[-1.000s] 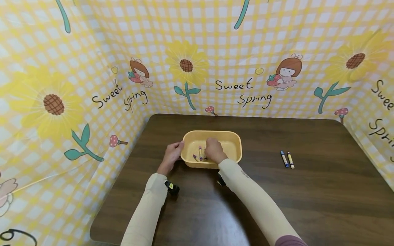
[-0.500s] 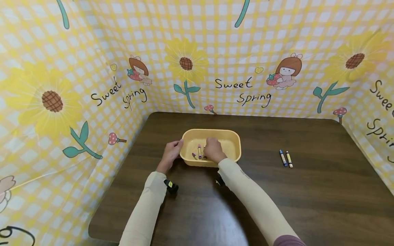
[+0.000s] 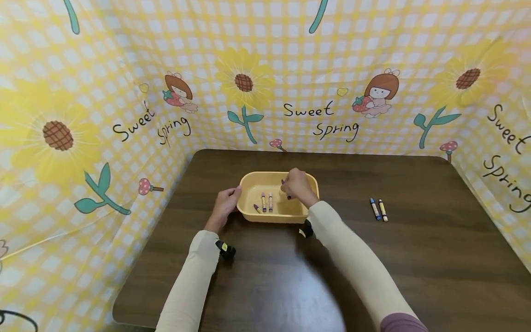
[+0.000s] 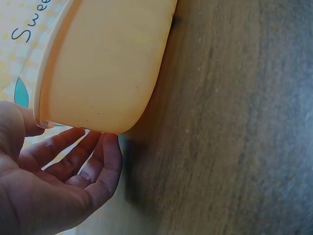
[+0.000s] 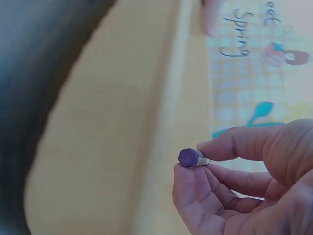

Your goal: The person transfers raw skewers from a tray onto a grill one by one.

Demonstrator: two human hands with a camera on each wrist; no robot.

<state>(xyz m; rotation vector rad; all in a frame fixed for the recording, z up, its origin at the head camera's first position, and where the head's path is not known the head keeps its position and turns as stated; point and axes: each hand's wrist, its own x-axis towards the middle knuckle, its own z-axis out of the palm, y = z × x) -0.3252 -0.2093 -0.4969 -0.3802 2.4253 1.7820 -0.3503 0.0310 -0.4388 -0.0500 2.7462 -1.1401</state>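
Sleeves, two: cream left sleeve [image 3: 186,281] at lower centre-left; cream right sleeve [image 3: 356,258] at lower centre-right, purple at its lower end. Wrist devices, two, black: left device [image 3: 226,251] and right device [image 3: 306,229], one at each wrist.

Worktop [image 3: 448,258]: dark brown wood grain, spanning the lower and middle frame.

Left hand [image 3: 224,207], centre-left: grip on the tub's left end, thumb at the rim, fingers against the outer wall.

Tub [image 3: 274,219]: yellow, rounded corners, upright on the worktop at mid-frame.

Crayons in the tub, left half, three: slanted crayon [image 3: 258,209], purple tip to the upper left; two parallel crayons [image 3: 270,202] just beside it.

Right hand [image 3: 299,185], over the tub's right half: narrow grip, thumb and fingertips pinching the purple crayon [image 5: 189,157]; whether it touches the tub floor cannot be told.

Pair on the worktop, centre-right, well apart from the tub: blue crayon [image 3: 375,209], pale-wrapped crayon [image 3: 383,210].

Backdrop cloth [image 3: 274,27]: yellow check, flowers, "Sweet Spring" lettering, upper frame.
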